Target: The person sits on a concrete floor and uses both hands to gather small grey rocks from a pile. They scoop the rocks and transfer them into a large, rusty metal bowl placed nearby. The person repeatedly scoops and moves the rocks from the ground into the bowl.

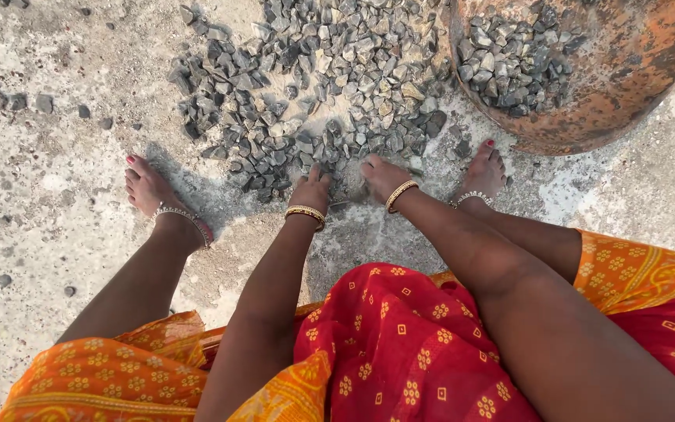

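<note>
- The left hand (312,190) rests palm-down at the near edge of the gravel heap (314,86), fingers pointed into the stones and spread narrowly over them; whether anything is closed inside the palm cannot be told.
- The right hand (383,177) lies just beside the left hand, at the same near edge of the gravel heap, fingers curled down onto the stones; it is slightly blurred, so whether it grips any cannot be told.
- A small gap of bare ground with a few stones sits between the two hands.
- Each wrist carries a gold bangle (306,213), on the side away from the gravel heap.
- The gravel heap is loose grey crushed stone, fanning out from the fingertips toward the top of the view.
- The rusty metal pan (626,86) stands to the right of the gravel heap, touching its far right edge, and holds a smaller load of the same stone.
- One bare foot (484,170) is planted between the gravel heap and the pan's near rim; the other bare foot (148,187) stands left of the gravel heap, near its scattered edge.
- Red and orange patterned cloth (400,344) drapes over the knees, well apart from the gravel heap.
- Pale concrete ground (41,156) with stray pebbles surrounds the gravel heap.
</note>
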